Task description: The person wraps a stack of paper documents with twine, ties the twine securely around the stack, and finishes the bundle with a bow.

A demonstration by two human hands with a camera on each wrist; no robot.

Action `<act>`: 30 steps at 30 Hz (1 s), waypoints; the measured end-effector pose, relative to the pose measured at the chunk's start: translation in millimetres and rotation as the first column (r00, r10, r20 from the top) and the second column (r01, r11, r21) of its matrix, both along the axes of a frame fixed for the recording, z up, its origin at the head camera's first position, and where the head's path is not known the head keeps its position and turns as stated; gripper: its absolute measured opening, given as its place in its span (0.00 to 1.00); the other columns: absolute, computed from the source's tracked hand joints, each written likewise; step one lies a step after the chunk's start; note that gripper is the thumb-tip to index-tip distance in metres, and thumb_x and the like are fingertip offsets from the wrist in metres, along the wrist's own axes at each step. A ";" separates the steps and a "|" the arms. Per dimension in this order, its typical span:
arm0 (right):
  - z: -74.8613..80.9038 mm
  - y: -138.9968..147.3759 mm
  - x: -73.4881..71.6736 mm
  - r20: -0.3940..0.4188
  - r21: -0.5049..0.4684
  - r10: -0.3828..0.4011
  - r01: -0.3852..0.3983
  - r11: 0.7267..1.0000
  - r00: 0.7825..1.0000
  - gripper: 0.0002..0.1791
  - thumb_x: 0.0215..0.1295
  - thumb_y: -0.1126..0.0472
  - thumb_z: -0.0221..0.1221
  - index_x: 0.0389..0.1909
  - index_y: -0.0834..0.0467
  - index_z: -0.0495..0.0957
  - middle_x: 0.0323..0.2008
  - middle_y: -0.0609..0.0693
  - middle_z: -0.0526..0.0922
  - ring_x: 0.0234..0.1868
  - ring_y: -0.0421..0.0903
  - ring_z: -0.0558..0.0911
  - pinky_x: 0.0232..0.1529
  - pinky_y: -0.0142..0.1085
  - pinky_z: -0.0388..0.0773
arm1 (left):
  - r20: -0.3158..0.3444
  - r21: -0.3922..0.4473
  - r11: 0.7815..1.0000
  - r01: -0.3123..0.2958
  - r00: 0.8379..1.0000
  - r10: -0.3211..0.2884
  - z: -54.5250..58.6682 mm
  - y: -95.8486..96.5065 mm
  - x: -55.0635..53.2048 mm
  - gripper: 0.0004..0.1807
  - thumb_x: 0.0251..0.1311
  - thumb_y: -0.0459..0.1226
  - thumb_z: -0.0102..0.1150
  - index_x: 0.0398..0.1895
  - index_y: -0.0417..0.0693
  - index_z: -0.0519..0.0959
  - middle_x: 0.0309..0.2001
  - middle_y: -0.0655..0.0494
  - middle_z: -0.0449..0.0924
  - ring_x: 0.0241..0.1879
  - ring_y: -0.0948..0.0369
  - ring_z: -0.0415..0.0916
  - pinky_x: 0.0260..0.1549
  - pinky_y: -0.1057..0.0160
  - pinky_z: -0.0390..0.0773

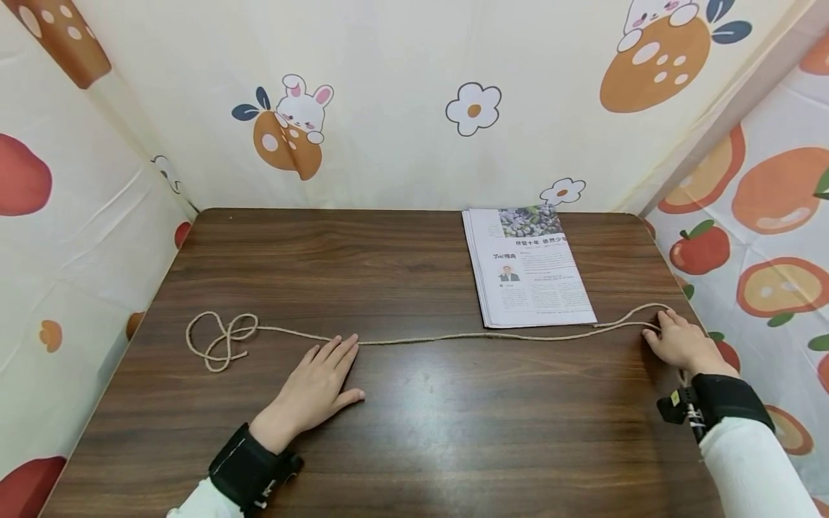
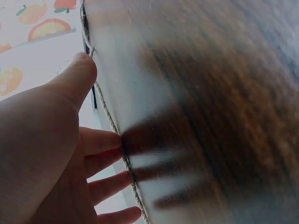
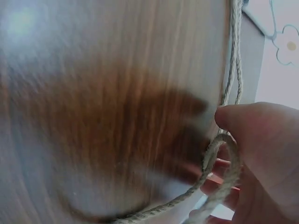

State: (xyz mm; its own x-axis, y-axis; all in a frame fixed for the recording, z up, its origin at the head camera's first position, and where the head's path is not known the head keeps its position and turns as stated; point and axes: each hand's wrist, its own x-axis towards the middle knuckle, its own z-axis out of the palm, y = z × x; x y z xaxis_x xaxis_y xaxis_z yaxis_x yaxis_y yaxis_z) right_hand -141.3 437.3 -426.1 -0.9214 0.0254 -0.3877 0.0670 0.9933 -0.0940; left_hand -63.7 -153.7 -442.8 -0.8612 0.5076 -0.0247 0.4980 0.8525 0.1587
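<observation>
A thin beige rope (image 1: 453, 337) runs across the brown table, nearly straight between the two hands. Its left end lies in loose loops with a short free tail. My left hand (image 1: 314, 388) is spread palm down, and its straight fingertips press on the rope; the left wrist view shows the rope (image 2: 106, 105) passing along those fingertips. At the table's right edge, my right hand (image 1: 683, 345) pinches the rope between thumb and fingers. In the right wrist view two strands of rope (image 3: 236, 56) enter that grip and a loop hangs from it.
A stack of printed newspaper sheets (image 1: 537, 288) lies at the table's back right, its front edge just behind the rope. The wooden table (image 1: 414, 446) meets patterned curtains (image 1: 388, 144) at the back and both sides.
</observation>
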 end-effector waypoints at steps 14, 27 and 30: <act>-4.7 -45.8 21.4 -0.280 0.024 0.168 -0.168 0.985 0.945 0.31 0.65 0.56 0.52 0.60 0.75 0.61 0.57 0.75 0.62 0.54 0.73 0.64 0.44 0.65 0.64 | -0.006 0.013 1.000 0.020 1.000 -0.020 5.7 5.1 -0.1 0.40 0.56 0.56 0.55 0.64 0.38 0.64 0.67 0.45 0.59 0.65 0.47 0.58 0.59 0.45 0.60; -8.9 -76.4 46.3 -0.255 0.061 0.256 -0.248 0.967 0.933 0.31 0.64 0.56 0.53 0.62 0.71 0.61 0.61 0.70 0.62 0.56 0.70 0.65 0.49 0.66 0.61 | 0.025 0.011 0.999 0.043 0.999 -0.043 7.7 11.1 2.1 0.40 0.57 0.57 0.52 0.64 0.39 0.64 0.67 0.46 0.60 0.65 0.48 0.59 0.59 0.44 0.60; -9.4 -74.6 44.7 -0.231 0.055 0.227 -0.221 0.974 0.946 0.31 0.65 0.56 0.51 0.63 0.71 0.59 0.62 0.70 0.61 0.57 0.71 0.63 0.50 0.67 0.58 | 0.035 0.012 0.999 0.052 0.998 -0.052 7.8 12.8 -0.2 0.40 0.57 0.57 0.53 0.64 0.38 0.63 0.67 0.46 0.59 0.65 0.48 0.59 0.59 0.44 0.60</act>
